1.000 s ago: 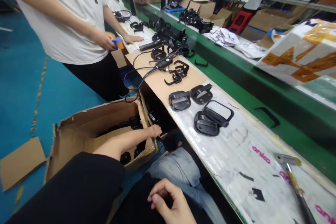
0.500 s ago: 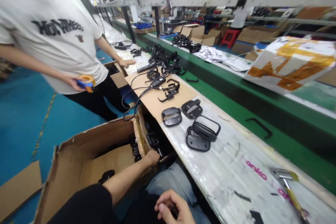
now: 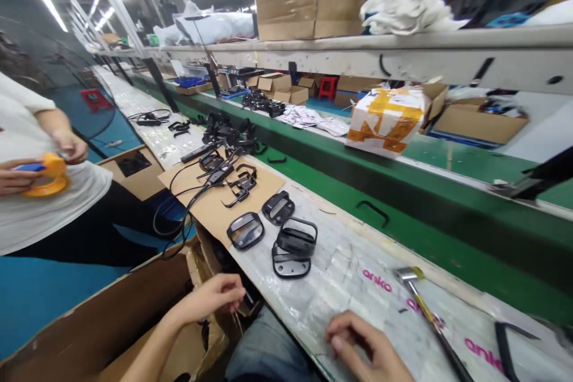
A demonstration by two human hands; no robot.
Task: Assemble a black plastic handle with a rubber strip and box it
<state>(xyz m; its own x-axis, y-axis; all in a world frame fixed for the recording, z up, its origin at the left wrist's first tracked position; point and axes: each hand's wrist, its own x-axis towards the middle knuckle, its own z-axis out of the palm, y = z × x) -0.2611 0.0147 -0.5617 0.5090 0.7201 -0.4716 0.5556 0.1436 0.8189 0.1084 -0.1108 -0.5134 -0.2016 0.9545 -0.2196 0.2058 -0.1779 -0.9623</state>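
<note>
My left hand hovers over the torn rim of a cardboard box beside the table's front edge. Its fingers are pinched together on something small and dark that I cannot make out. My right hand rests on the plastic-covered table near its front edge, fingers curled in, nothing visible in them. Several black plastic frame parts lie just beyond both hands, two of them stacked. Another and one more lie further left.
A hammer lies right of my right hand. A cardboard sheet carries black clips and a cable. A green conveyor runs behind the table. A standing person at left holds a yellow tape roll.
The view has swung up and right. My left hand has come up out of the box to its rim. My right hand has moved from my lap onto the table edge.
</note>
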